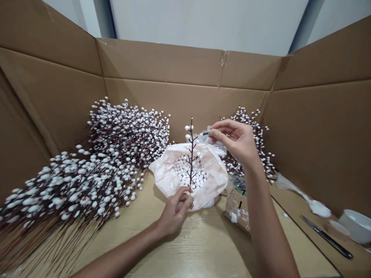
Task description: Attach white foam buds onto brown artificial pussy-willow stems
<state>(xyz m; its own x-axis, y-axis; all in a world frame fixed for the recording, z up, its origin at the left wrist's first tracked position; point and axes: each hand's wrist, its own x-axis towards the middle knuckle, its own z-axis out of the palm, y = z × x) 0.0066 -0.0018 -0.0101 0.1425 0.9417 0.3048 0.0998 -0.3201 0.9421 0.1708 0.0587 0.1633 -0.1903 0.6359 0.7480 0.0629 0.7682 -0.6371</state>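
Observation:
My left hand [177,208] pinches the lower end of a dark brown artificial berry stem [191,158] and holds it upright. A few white berries sit on its upper twigs; several lower twigs are bare. Just right of the stem's upper part, my right hand [232,137] is closed on a short thin black stick [205,133] with white at its tip. That tip is close to the twigs; whether it touches them I cannot tell. Behind the stem, an open white plastic bag [162,175] holds loose white berries [195,173].
Finished-looking berry branches [127,131] are heaped at the left, with more branches [246,119] at the back right. A small cardboard box [233,202] smeared white stands under my right forearm. Black tweezers [327,237] and a white tape roll [355,226] lie at the right. Cardboard walls [174,96] surround the table.

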